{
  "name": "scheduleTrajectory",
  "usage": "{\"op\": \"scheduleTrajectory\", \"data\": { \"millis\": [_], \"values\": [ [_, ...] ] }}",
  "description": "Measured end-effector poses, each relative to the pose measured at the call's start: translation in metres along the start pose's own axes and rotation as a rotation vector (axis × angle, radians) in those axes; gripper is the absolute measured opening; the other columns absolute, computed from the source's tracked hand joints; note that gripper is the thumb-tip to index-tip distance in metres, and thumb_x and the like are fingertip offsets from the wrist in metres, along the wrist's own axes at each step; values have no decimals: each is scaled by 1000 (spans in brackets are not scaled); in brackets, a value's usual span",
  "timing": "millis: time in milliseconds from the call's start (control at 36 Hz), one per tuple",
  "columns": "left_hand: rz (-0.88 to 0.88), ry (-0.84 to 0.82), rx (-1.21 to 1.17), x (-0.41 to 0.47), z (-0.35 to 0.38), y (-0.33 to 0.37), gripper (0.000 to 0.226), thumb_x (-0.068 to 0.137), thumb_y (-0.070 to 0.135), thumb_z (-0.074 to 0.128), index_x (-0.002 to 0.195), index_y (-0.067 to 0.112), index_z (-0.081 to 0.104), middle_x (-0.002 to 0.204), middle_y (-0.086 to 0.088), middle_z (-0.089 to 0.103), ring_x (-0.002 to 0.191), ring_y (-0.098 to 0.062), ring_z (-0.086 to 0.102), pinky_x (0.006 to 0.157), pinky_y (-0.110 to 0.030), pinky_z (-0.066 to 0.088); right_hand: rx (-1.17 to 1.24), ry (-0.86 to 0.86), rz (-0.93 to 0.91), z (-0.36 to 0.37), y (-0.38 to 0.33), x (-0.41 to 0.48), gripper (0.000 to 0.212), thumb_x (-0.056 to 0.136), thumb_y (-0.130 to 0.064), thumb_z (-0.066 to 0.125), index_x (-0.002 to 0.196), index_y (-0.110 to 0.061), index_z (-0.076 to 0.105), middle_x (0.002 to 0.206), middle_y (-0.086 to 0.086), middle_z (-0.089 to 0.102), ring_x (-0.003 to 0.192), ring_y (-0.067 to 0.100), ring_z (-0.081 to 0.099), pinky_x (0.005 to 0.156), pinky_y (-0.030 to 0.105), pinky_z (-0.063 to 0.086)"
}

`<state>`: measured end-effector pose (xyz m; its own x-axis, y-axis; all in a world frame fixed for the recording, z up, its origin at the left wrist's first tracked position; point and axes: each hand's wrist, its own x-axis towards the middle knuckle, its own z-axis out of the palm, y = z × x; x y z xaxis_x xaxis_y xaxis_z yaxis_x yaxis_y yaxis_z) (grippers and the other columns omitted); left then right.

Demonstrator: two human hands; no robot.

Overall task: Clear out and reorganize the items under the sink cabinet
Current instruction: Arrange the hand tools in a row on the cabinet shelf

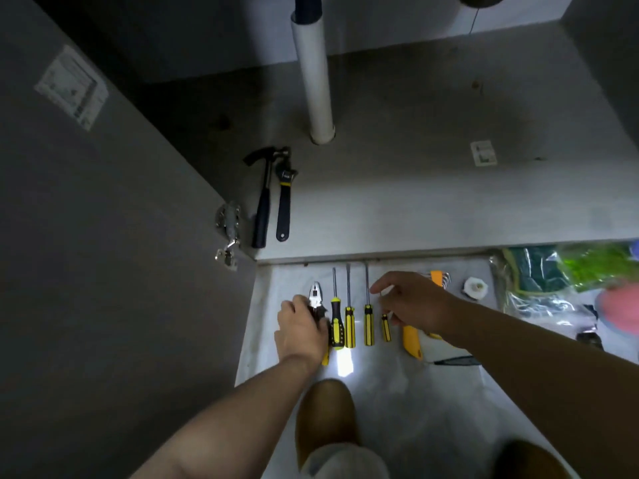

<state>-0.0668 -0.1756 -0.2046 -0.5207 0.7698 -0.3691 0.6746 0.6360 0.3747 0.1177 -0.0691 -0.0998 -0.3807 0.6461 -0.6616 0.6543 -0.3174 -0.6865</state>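
1. Left hand (300, 328) reaches forward palm down, fingers curled round the handles of the pliers (315, 296). The steel nose pokes past the knuckles, toward the white pipe (313, 81).
2. Four screwdrivers (368, 324) (black-and-yellow striped grips, thin steel shafts) lie parallel, nearer than the pipe.
3. Right hand (413, 302) hovers over the right end of that row, fingers loosely bent. Can't tell if they pinch anything.

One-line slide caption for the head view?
Left hand grips pliers beside four screwdrivers; hammer and wrench lie inside the cabinet.
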Motion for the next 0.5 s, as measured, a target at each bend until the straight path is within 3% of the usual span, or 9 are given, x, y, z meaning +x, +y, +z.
{"op": "scheduleTrajectory", "data": {
  "millis": [139,250,333,417,500],
  "values": [
    [-217,-115,-92,2,13,-7,52,87,39,73,121,12,46,127,-13,48,122,-34,46,95,-44,46,-146,-10,-17,18,17,-3,25,93,-5,52,100,-25,66,76,-7,59,61,10,59,47,13,44],
    [-265,-101,-109,5,17,-8,53,81,39,76,119,12,49,122,-12,51,120,-33,48,91,-40,47,-237,-66,-44,35,25,-5,26,92,-7,54,109,-23,66,89,-9,53,77,10,56,57,16,40],
    [-320,-61,-140,6,19,-10,41,81,28,73,116,10,62,114,-11,59,111,-31,56,86,-35,50,-233,-90,-29,47,27,-3,22,91,-11,54,99,-29,63,91,-9,56,77,10,58,57,17,40],
    [-355,-67,-319,4,21,-18,20,92,17,61,106,10,73,96,-9,71,84,-25,60,73,-27,46,-209,-107,25,57,29,0,21,92,-14,53,104,-27,63,100,-3,59,87,19,61,65,24,45],
    [-351,-91,-531,-6,23,-27,15,95,18,59,86,19,71,81,-3,70,82,-24,62,73,-28,45,-253,-137,13,67,31,2,28,94,-16,52,119,-24,61,105,-4,54,79,13,56,61,21,41]
  ]
}}
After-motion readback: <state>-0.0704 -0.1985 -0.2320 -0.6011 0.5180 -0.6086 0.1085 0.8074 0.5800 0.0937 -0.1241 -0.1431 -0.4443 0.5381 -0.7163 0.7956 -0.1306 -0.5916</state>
